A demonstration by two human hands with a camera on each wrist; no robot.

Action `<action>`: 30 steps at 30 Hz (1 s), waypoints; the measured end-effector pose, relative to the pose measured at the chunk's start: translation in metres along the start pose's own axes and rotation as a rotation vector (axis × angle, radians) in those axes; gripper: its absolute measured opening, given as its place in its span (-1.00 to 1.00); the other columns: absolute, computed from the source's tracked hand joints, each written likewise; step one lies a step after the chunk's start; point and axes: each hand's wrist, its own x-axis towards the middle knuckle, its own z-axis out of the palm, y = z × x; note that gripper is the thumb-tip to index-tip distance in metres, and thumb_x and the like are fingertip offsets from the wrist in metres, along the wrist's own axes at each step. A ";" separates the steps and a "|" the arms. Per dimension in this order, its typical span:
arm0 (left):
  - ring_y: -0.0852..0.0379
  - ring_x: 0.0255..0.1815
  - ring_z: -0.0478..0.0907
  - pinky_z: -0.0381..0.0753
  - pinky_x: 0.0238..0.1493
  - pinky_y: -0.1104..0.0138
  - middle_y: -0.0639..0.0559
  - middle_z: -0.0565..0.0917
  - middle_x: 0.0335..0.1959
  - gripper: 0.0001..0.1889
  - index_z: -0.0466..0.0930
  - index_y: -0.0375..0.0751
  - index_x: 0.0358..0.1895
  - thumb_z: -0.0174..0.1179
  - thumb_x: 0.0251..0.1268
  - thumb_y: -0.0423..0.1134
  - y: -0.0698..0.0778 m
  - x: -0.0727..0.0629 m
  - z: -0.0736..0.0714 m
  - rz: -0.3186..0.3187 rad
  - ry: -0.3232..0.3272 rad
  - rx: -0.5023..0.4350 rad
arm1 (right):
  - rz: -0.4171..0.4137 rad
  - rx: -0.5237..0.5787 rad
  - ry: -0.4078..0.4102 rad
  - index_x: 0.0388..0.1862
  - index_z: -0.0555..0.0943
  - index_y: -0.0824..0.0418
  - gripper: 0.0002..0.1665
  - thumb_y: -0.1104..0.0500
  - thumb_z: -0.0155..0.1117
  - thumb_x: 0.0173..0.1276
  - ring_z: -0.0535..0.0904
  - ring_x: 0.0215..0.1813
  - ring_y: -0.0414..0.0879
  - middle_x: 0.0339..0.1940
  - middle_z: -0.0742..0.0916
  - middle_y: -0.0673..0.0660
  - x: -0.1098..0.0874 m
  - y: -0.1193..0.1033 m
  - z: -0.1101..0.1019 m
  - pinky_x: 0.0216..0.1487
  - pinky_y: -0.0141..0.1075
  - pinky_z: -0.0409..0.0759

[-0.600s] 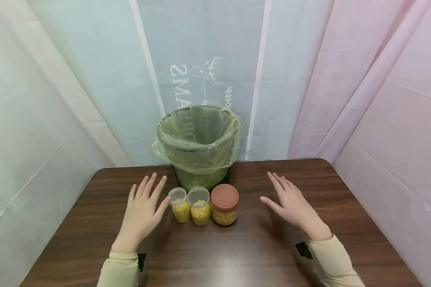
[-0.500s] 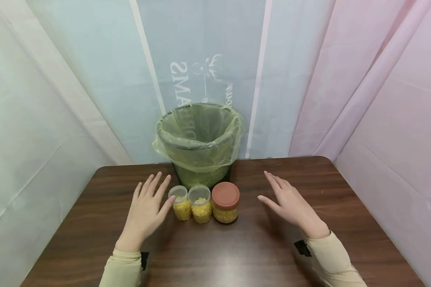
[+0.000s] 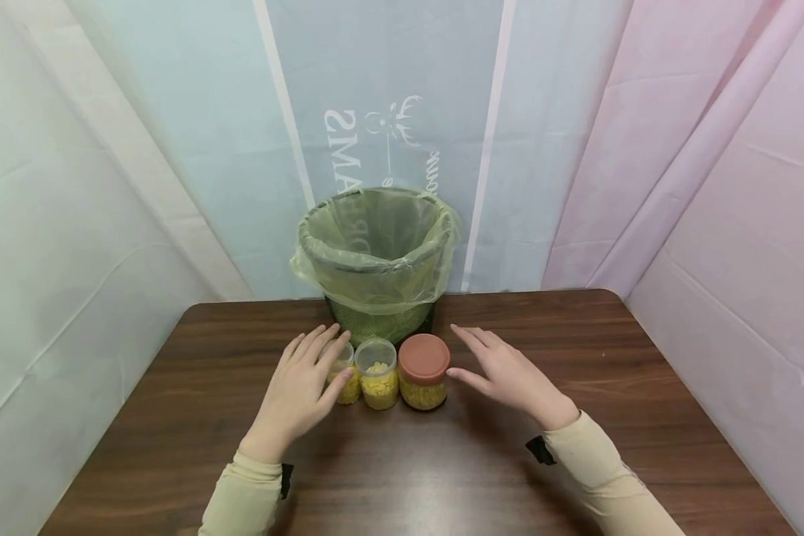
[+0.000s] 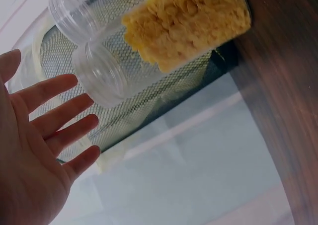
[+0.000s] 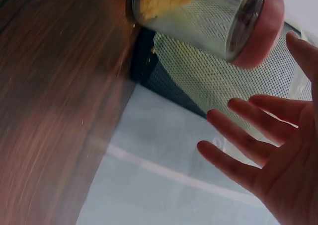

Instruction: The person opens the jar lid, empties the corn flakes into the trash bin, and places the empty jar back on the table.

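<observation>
At the left, the left hand [image 3: 298, 394] hangs over the bench [image 3: 402, 476] with fingers straight and spread, holding nothing. Its fingers partly cover the first clear jar [image 3: 350, 388] in the head view; whether they touch its rim is hard to tell. Just right of it, between the two hands, stands the second clear jar [image 3: 378, 385], upright and part-filled with yellow pieces. Behind the row is a mesh bin [image 3: 380, 327] with a pale green liner [image 3: 375, 289]. Next comes the jar with a reddish lid [image 3: 424, 359], also upright. The right hand [image 3: 509, 376] is just beside it, fingers extended and grasping nothing, thumb near the lid.
</observation>
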 end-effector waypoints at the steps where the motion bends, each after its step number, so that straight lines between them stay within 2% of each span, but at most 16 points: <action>1: -0.10 0.36 0.29 0.15 0.38 -0.04 -0.11 0.42 0.32 -0.47 0.41 -0.09 0.31 0.00 0.37 0.09 0.001 0.001 0.001 0.009 0.002 -0.003 | -0.007 0.001 -0.003 0.44 0.25 0.15 -0.15 -0.29 0.11 0.32 0.46 0.26 0.12 0.25 0.52 0.23 0.002 -0.001 0.002 0.17 0.01 0.50; 13: -0.09 0.35 0.31 0.18 0.37 -0.04 -0.10 0.44 0.30 -0.46 0.44 -0.07 0.29 -0.03 0.37 0.14 0.010 0.005 0.005 0.064 0.012 0.003 | -0.067 0.015 -0.037 0.41 0.30 0.13 0.00 -0.44 0.17 0.14 0.50 0.22 0.02 0.23 0.54 0.14 0.026 -0.019 0.017 0.08 -0.05 0.57; 19: -0.10 0.33 0.33 0.19 0.36 -0.04 -0.10 0.45 0.29 -0.46 0.45 -0.07 0.27 -0.03 0.37 0.14 0.011 0.006 0.005 0.074 0.023 0.006 | -0.104 0.032 -0.012 0.36 0.36 0.22 0.08 -0.42 0.31 0.02 0.61 0.01 -0.04 0.18 0.54 0.14 0.034 -0.022 0.025 -0.05 -0.16 0.62; 24: -0.10 0.33 0.33 0.19 0.36 -0.03 -0.09 0.46 0.28 -0.46 0.45 -0.05 0.28 -0.04 0.36 0.16 0.012 0.007 0.005 0.072 0.013 0.004 | -0.077 0.040 -0.002 0.32 0.39 0.20 0.07 -0.38 0.41 -0.08 0.65 -0.23 -0.09 0.08 0.56 0.10 0.036 -0.023 0.029 -0.19 -0.19 0.64; 30: -0.09 0.34 0.32 0.20 0.37 -0.02 -0.09 0.45 0.29 -0.44 0.45 -0.05 0.28 -0.04 0.35 0.19 0.013 0.008 0.006 0.070 0.002 -0.004 | -0.052 0.032 0.020 0.26 0.43 0.20 0.05 -0.36 0.44 -0.13 0.64 -0.30 -0.12 0.01 0.57 0.08 0.038 -0.024 0.031 -0.24 -0.15 0.63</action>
